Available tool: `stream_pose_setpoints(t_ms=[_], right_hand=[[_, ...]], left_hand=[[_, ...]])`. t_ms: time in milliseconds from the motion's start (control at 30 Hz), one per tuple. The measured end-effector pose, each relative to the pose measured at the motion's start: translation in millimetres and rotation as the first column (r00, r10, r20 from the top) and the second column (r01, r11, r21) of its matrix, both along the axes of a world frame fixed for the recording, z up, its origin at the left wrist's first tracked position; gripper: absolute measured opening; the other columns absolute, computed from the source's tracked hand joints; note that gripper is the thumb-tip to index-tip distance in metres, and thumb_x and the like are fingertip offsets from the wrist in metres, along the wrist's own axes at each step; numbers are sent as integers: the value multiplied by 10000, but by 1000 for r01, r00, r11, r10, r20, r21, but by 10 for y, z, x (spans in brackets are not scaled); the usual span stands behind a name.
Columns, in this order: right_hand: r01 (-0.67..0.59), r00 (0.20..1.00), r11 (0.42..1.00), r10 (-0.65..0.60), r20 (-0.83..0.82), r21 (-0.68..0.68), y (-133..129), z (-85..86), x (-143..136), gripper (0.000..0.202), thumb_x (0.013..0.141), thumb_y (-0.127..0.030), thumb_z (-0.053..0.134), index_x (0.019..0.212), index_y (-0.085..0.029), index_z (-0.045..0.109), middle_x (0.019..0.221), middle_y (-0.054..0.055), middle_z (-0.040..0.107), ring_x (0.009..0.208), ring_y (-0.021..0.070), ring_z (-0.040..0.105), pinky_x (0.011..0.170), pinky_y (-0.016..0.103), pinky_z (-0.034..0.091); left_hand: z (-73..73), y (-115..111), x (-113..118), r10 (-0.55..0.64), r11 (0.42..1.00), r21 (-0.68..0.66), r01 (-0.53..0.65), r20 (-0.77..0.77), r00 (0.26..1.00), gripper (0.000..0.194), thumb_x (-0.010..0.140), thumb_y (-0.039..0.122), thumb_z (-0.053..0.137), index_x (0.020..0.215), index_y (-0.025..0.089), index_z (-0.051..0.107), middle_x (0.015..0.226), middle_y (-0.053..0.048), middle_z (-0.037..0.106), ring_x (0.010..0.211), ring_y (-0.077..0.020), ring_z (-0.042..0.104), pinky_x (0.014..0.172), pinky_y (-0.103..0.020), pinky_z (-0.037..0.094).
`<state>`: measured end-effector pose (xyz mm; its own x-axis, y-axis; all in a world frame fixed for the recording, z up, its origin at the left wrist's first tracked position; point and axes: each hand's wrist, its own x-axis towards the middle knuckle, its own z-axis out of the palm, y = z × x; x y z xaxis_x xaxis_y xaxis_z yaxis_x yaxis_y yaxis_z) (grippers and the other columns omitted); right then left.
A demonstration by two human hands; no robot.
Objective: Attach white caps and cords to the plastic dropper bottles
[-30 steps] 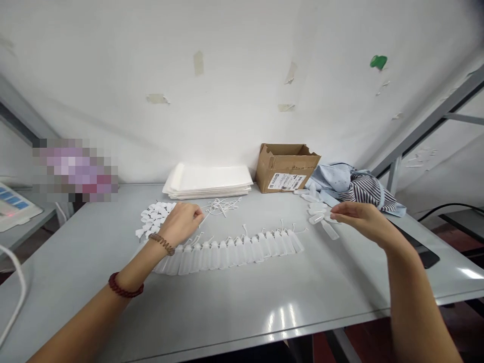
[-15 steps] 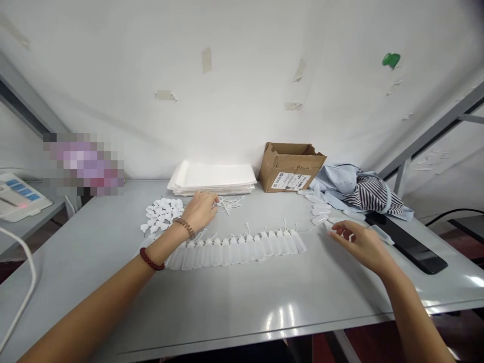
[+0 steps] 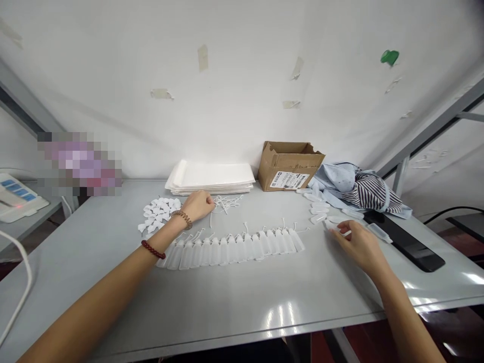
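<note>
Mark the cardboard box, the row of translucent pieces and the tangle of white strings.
Cardboard box point(image 3: 289, 165): head view, on its front wall, above the label.
Row of translucent pieces point(image 3: 232, 249): head view, on a piece near the row's middle.
Tangle of white strings point(image 3: 227, 203): head view, near its centre.

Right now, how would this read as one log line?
left hand: at white strings | right hand: at translucent pieces | table: row of stringed pieces

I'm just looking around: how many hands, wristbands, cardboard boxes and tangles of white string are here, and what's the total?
Hands, left hand and right hand: 2
Wristbands, brown wristband and dark red wristband: 2
Cardboard box: 1
Tangle of white string: 1
Total: 6
</note>
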<state>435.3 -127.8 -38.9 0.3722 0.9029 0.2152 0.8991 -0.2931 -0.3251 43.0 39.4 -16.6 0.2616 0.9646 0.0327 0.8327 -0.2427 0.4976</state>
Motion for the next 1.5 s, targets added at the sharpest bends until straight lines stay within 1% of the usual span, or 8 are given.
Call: stream_pose_setpoints(t_ms=[300, 500, 667, 833, 967, 1133, 1300, 1500], right_hand=[[17, 981, 996, 1, 195, -88, -43, 21, -34, 280, 763, -452, 439, 760, -197, 555, 785, 129, 665, 669, 277, 618, 598, 367, 435], [-25, 942, 999, 35, 335, -35, -228, 160, -229, 290, 817, -454, 403, 813, -210, 558, 835, 117, 655, 617, 251, 589, 552, 352, 407], [-124, 941, 985, 78, 329, 122, -165, 414, -599, 326, 846, -486, 398, 836, -205, 562, 782, 93, 630, 570, 216, 568, 541, 337, 393], [-373, 926, 881, 334, 177, 290, 123, 625, -1089, 224, 868, -411, 472, 862, -200, 549, 773, 61, 616, 557, 152, 541, 552, 293, 417], [-505, 836, 804, 546, -55, 313, 381, 590, -1530, 151, 856, -347, 535, 872, -199, 560, 735, 31, 618, 559, 132, 550, 546, 264, 450], [-513, 716, 767, 630, -301, 385, 467, 338, -1945, 134, 856, -315, 553, 929, -205, 575, 866, 45, 658, 602, 124, 579, 535, 248, 497], [-432, 640, 686, 690, -337, 586, 370, 196, -2025, 106, 857, -241, 572, 948, -191, 592, 851, 40, 645, 668, 121, 590, 597, 253, 538], [-468, 612, 665, 719, -329, 582, 309, 206, -2011, 95, 838, -196, 606, 932, -190, 596, 809, 23, 639, 647, 104, 580, 594, 235, 530]], left_hand=[[68, 18, -128, 157, 987, -11, -163, 341, 927, 69, 581, 251, 638, 544, 192, 637, 578, -34, 661, 665, -234, 620, 655, -303, 441], [105, 2, -313, 240, 961, -69, -266, 682, 691, 202, 655, 363, 662, 743, 180, 663, 831, -73, 731, 845, -238, 649, 735, -331, 474], [82, 33, -368, 249, 954, -127, -270, 837, 487, 249, 643, 378, 696, 789, 179, 662, 946, -77, 717, 895, -226, 630, 716, -322, 470], [148, -36, -335, 251, 962, -185, -199, 888, 387, 208, 631, 335, 719, 753, 173, 671, 902, -66, 707, 844, -184, 613, 685, -282, 459], [254, -227, -252, 248, 969, -232, -88, 894, 374, 184, 640, 301, 726, 737, 152, 681, 839, -61, 692, 759, -152, 591, 676, -269, 452], [328, -565, -90, 223, 955, -283, 83, 877, 425, 171, 670, 295, 732, 704, 134, 687, 732, -44, 655, 739, -151, 559, 702, -281, 433], [305, -822, 50, 188, 885, -385, 263, 810, 556, 178, 748, 333, 684, 688, 166, 667, 728, -12, 621, 753, -143, 512, 767, -310, 403], [237, -920, 120, 249, 868, -410, 281, 848, 468, 149, 750, 310, 683, 722, 165, 667, 736, -5, 599, 773, -144, 515, 801, -320, 404]])
